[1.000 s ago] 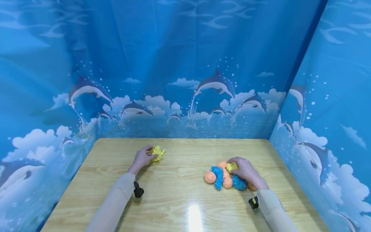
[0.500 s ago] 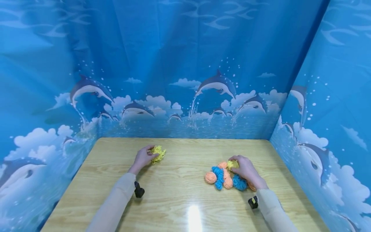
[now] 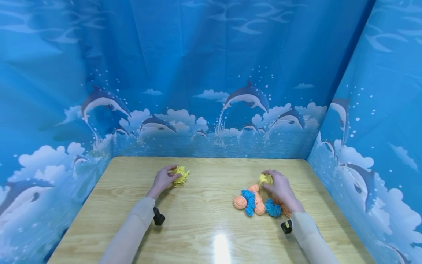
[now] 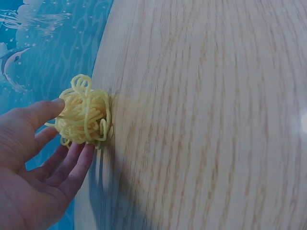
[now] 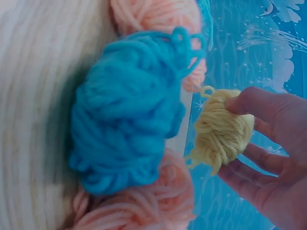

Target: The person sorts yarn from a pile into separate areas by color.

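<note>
At the back left of the table, my left hand [image 3: 163, 179] holds a loose, tangled ball of yellow yarn [image 4: 85, 115] between thumb and fingers. My right hand [image 3: 279, 185] pinches a second yellow yarn ball [image 5: 223, 129], more tightly wound, just behind a cluster of other yarn. That cluster has a blue yarn ball [image 5: 129, 110] close to the right wrist camera, another blue yarn ball [image 3: 249, 202], and several peach ones, among them a round peach yarn ball [image 3: 239, 202] at its left end. Part of the cluster's right end lies behind my right wrist.
The wooden table [image 3: 197, 220] carries all the yarn. A blue dolphin-print curtain [image 3: 211, 73] rises along its back and both sides. Each wrist wears a small black camera mount, such as the left mount [image 3: 158, 217].
My right hand has moved slightly back, lifting the yellow yarn ball off the cluster, with more of the peach and blue yarn now showing. My left hand stays nearly still.
</note>
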`<state>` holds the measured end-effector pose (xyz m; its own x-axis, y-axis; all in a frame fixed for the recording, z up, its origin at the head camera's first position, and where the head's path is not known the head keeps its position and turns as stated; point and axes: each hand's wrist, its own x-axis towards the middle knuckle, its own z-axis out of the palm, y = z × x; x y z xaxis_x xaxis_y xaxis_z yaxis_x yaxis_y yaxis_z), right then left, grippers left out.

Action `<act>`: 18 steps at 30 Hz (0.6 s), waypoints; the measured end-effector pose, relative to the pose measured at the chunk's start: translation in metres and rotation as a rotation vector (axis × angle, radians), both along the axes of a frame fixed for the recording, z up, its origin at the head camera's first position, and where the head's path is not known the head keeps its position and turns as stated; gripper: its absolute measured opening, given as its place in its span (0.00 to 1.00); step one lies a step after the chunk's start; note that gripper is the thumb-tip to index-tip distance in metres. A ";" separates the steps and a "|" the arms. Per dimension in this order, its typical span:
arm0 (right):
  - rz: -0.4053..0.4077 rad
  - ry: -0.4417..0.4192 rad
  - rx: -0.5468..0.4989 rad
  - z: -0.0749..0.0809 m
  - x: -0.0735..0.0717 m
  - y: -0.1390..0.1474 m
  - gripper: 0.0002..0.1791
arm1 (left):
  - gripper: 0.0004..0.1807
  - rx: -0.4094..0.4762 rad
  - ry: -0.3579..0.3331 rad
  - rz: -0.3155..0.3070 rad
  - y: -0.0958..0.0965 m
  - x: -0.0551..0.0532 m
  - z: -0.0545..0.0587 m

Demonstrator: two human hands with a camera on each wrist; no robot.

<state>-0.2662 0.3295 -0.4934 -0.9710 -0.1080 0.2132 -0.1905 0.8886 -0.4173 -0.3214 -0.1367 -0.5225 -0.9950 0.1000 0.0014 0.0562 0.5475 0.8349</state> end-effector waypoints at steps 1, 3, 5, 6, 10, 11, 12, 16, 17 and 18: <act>-0.001 0.013 -0.007 0.001 0.000 -0.001 0.23 | 0.30 0.003 -0.002 0.003 0.000 0.000 0.000; -0.006 0.038 -0.025 0.002 -0.001 -0.003 0.23 | 0.30 0.007 -0.003 0.007 0.000 0.000 0.000; -0.012 0.060 -0.044 0.004 -0.002 -0.005 0.24 | 0.30 0.013 -0.005 0.012 -0.001 0.000 0.000; -0.013 0.071 -0.052 0.006 -0.003 -0.006 0.24 | 0.30 0.013 -0.003 0.011 -0.001 0.000 0.000; -0.013 0.101 -0.073 0.009 -0.004 -0.012 0.24 | 0.29 0.012 0.004 0.010 -0.002 0.001 0.000; -0.011 0.109 -0.074 0.010 -0.005 -0.013 0.24 | 0.29 0.013 0.004 0.011 -0.002 0.001 0.000; -0.012 0.115 -0.076 0.010 -0.005 -0.015 0.24 | 0.29 0.011 0.005 0.009 -0.002 0.001 -0.001; -0.016 0.129 -0.080 0.010 -0.008 -0.021 0.24 | 0.29 0.010 0.013 0.009 -0.002 0.001 -0.001; -0.018 0.128 -0.079 0.009 -0.009 -0.022 0.24 | 0.29 0.009 0.014 0.009 -0.002 0.001 -0.001; -0.020 0.125 -0.082 0.010 -0.009 -0.024 0.25 | 0.29 0.011 0.016 0.010 -0.001 0.001 -0.002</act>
